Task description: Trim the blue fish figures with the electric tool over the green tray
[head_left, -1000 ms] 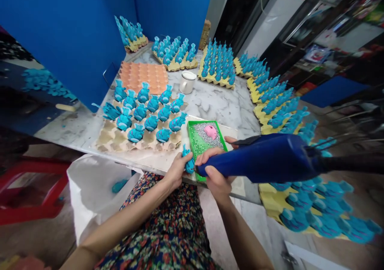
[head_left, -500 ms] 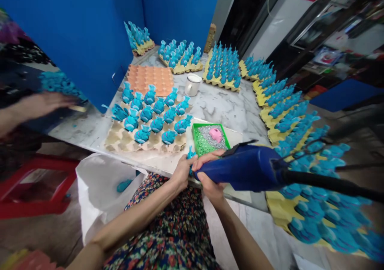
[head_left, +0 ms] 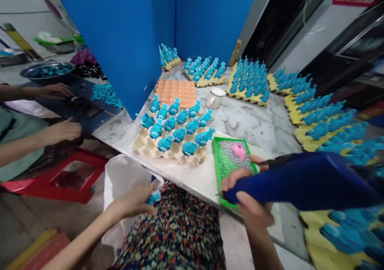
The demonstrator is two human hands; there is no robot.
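My left hand (head_left: 135,200) is over the mouth of a white bag (head_left: 115,178), above my flowered lap. A small blue figure (head_left: 153,198) is held at its fingertips; its shape is partly hidden and blurred. My right hand (head_left: 253,206) is wrapped round a blue corded power tool (head_left: 288,182) with a thin tip pointing left. That tip is over the near end of a green mesh basket (head_left: 220,166), which holds silvery grains and a pink piece (head_left: 238,152). Left of the basket, several blue bird-like figures (head_left: 179,134) stand in a beige egg tray (head_left: 144,148).
An orange egg tray (head_left: 177,92) and a white mug (head_left: 216,98) stand farther back. Yellow trays (head_left: 247,98) of blue figures line the back and right. Beyond a blue partition (head_left: 120,42), a co-worker's hands (head_left: 61,131) are at another table. A red stool (head_left: 75,182) stands left.
My left hand has moved left, away from the tool, to the white bag with the blue figure. The tool has shifted right over the green basket. The view has turned left.
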